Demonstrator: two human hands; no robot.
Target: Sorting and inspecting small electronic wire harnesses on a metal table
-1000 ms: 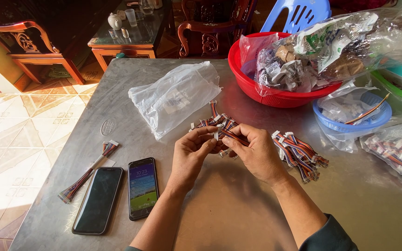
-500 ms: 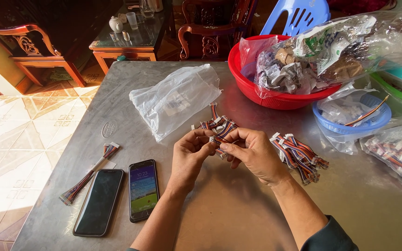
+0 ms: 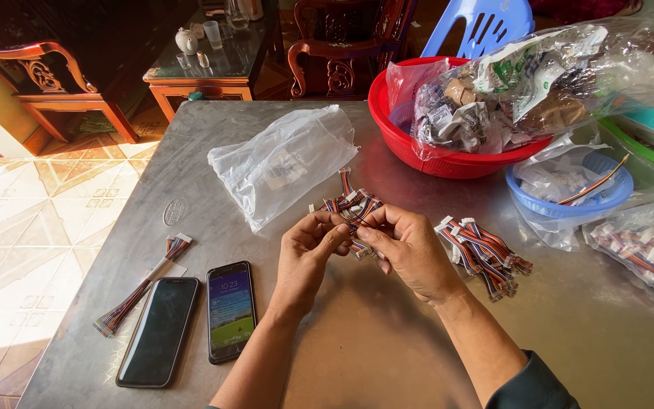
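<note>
Both hands meet mid-frame, left hand point(image 3: 308, 254) and right hand point(image 3: 410, 250) pinching with curled fingertips.

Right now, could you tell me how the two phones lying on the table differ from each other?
The left phone has a dark, unlit screen, while the right phone has its screen lit, showing a purple and green picture. The left phone looks larger and lies tilted, its top leaning right; the right phone looks smaller and lies nearly straight. A long wire bundle lies right beside the left phone, not the right one. Both lie flat, face up, on the metal table, left of the hands.
</note>
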